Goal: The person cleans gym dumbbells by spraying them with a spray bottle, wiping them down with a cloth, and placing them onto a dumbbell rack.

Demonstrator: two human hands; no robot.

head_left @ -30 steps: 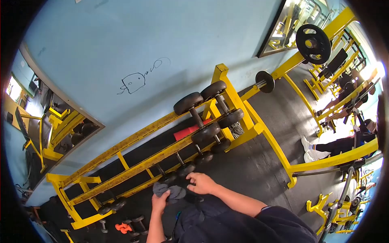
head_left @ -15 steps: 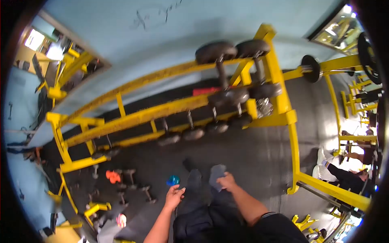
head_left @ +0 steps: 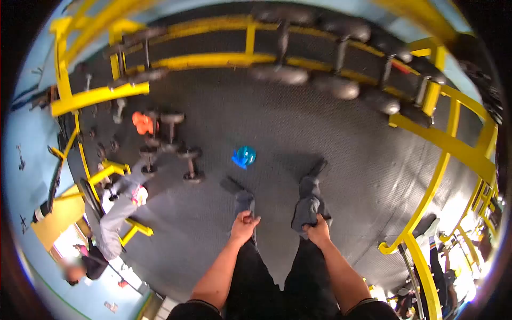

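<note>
My right hand grips a grey cloth, which hangs in front of my right lower leg. My left hand is held before my left shin with its fingers curled in; whether anything is inside them is hidden. On the black floor, beyond my feet, lies a round translucent blue bottle with a brighter blue part at its left side. Neither hand touches it.
A yellow rack carries several dark dumbbells ahead. More dumbbells and an orange weight sit on the floor at left. A person is near a yellow bench frame at left; other people are at far right.
My view has tipped down and shifted, so the rack sits higher and the blue bottle is farther from my left hand. That hand has curled more. My right hand still holds the grey cloth.
</note>
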